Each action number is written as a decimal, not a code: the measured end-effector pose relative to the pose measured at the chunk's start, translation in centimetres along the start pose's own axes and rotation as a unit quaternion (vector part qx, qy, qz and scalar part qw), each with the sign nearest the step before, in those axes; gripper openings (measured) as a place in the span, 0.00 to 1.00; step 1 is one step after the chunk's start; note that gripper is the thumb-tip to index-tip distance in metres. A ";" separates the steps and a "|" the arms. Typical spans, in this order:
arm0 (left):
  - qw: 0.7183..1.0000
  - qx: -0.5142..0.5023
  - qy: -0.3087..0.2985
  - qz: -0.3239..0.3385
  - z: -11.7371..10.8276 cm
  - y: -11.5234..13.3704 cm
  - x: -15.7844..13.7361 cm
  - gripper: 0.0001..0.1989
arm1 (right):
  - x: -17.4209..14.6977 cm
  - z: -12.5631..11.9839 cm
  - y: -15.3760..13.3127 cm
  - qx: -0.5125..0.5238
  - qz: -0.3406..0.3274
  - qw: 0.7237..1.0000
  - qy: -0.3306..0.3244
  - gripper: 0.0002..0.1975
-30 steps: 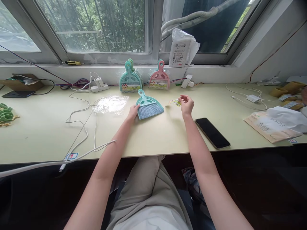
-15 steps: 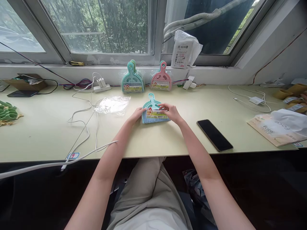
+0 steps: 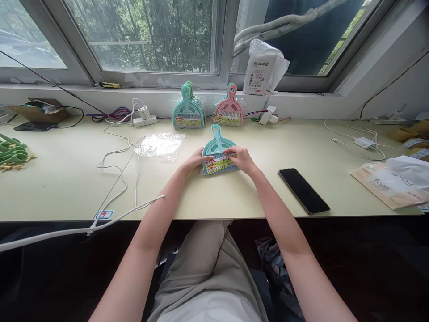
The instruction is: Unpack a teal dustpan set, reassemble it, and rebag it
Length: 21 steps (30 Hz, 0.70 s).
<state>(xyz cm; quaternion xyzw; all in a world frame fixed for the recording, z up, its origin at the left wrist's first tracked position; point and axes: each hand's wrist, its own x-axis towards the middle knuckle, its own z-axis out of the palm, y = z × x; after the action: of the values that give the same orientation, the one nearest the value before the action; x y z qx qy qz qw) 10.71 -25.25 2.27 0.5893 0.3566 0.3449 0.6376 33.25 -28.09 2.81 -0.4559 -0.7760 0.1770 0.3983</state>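
Teal brush [image 3: 217,145], label [image 3: 218,163], btwn both hands

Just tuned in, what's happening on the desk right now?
A person has both hands on a teal brush lying flat on the desk. The left hand steadies its left edge; the right hand presses a paper label across the bristles. Bagged sets lean against the sill; an empty bag and phone lie nearby.
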 end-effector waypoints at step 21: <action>0.993 0.016 0.094 0.071 -0.2 -0.1 0.5 0.30 | 0.5 -0.2 1.5 0.029 0.151 0.978 0.141 0.35</action>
<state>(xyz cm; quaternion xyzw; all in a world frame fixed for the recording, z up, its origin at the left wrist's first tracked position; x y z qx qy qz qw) 10.84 -24.70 2.16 0.5887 0.3773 0.4375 0.5654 34.16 -26.93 2.15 -0.5768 -0.6283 0.1915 0.4858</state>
